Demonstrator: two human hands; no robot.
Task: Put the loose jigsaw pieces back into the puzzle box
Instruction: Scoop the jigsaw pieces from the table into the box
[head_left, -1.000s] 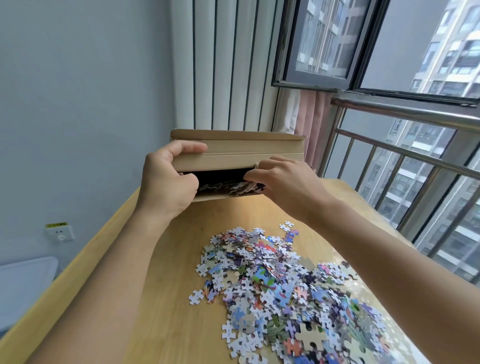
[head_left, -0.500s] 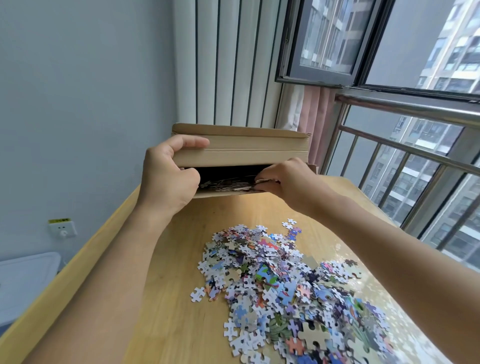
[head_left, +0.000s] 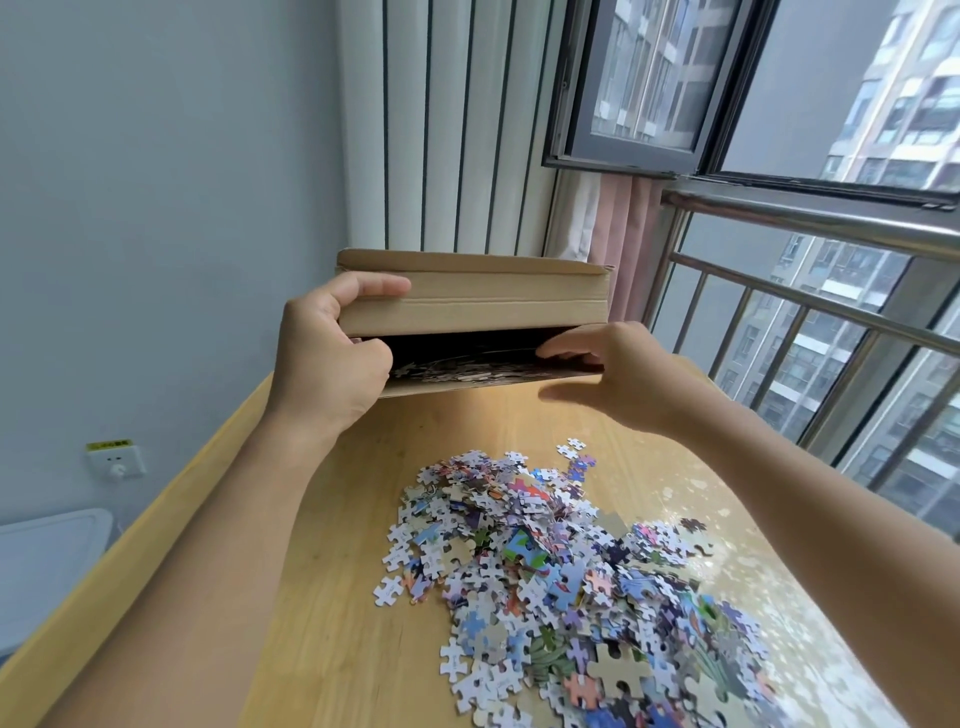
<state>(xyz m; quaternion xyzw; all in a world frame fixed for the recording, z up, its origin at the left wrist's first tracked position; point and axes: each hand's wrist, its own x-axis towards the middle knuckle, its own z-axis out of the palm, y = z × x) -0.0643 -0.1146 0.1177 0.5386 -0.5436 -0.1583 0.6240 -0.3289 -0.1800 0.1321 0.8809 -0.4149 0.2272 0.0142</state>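
A brown cardboard puzzle box (head_left: 472, 301) lies at the far end of the wooden table (head_left: 332, 597), its lid lifted so a dark gap shows pieces inside. My left hand (head_left: 330, 358) grips the lid's left end, thumb on top and fingers curled under. At the gap's right end is my right hand (head_left: 618, 374), fingers straight and reaching into the opening, holding nothing that I can see. A large heap of loose jigsaw pieces (head_left: 561, 577) covers the table in front of the box, toward the right.
A window with a metal railing (head_left: 810, 218) runs along the right side of the table. White vertical blinds (head_left: 447, 124) and a pink curtain (head_left: 623, 234) hang behind the box. A wall socket (head_left: 117, 460) and a white container (head_left: 47, 561) sit at lower left.
My right hand has slid from the middle of the box opening to its right end, and its fingers have straightened. My left hand keeps the lid raised.
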